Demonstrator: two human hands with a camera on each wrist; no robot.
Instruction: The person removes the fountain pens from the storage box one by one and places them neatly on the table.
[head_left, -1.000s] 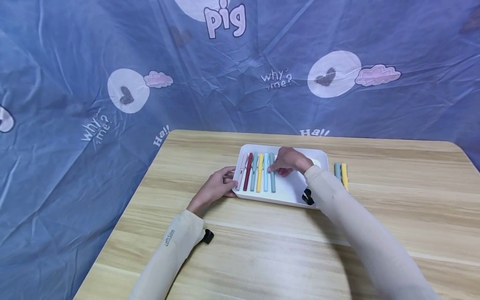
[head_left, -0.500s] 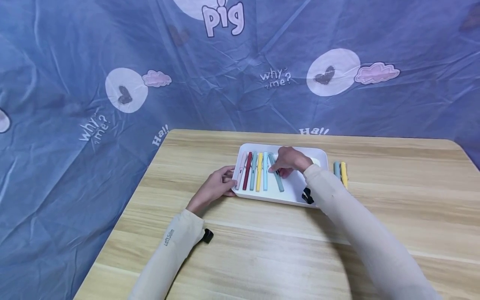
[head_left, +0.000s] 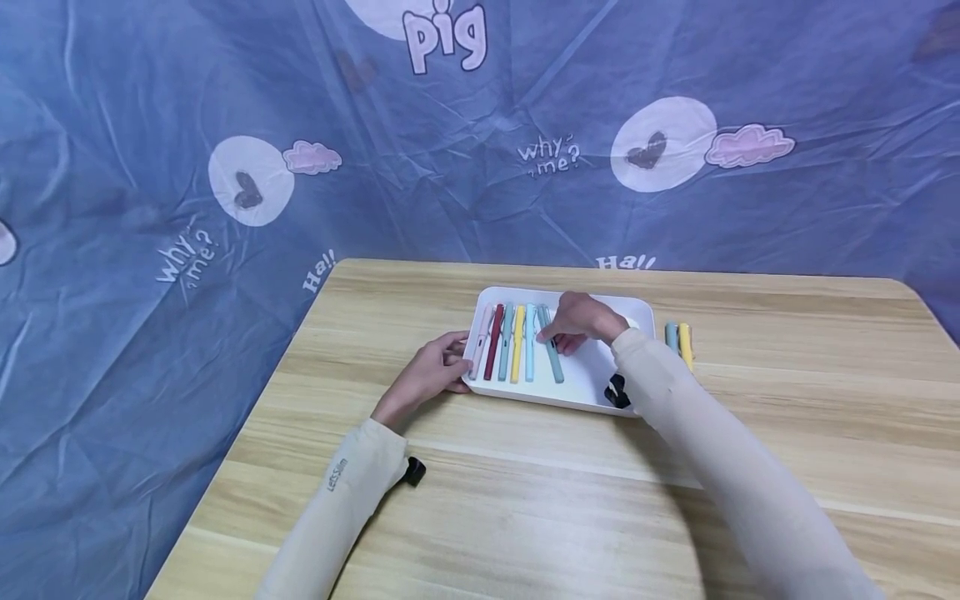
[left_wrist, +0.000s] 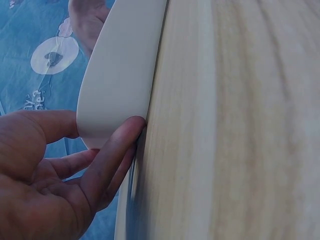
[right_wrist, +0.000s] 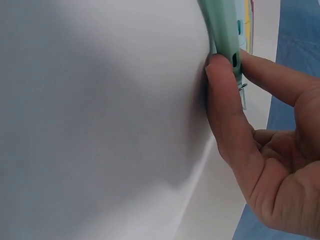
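Note:
A white tray [head_left: 588,386] holds a row of capped pens: a pink pen [head_left: 480,346], a red pen [head_left: 493,343], a green pen [head_left: 506,343], a yellow pen [head_left: 517,346] and a light blue pen [head_left: 530,346]. To their right, a teal-green pen [head_left: 555,364] lies slanted, its near end angled rightward. My right hand [head_left: 583,319] pinches this pen between thumb and finger; the right wrist view shows the grip near the pen's clip [right_wrist: 243,95]. With thumb and fingers, my left hand [head_left: 427,371] grips the tray's left end, also seen in the left wrist view.
Beyond the tray's right side, another teal pen [head_left: 671,335] and another yellow pen [head_left: 686,343] lie on the wooden table [head_left: 540,508], partly hidden by the right sleeve. A blue printed cloth [head_left: 450,200] hangs behind the table.
The teal-green pen's near end has swung right from its upright line, then slightly back left. My right hand has stayed at it. The left hand keeps its grip on the tray.

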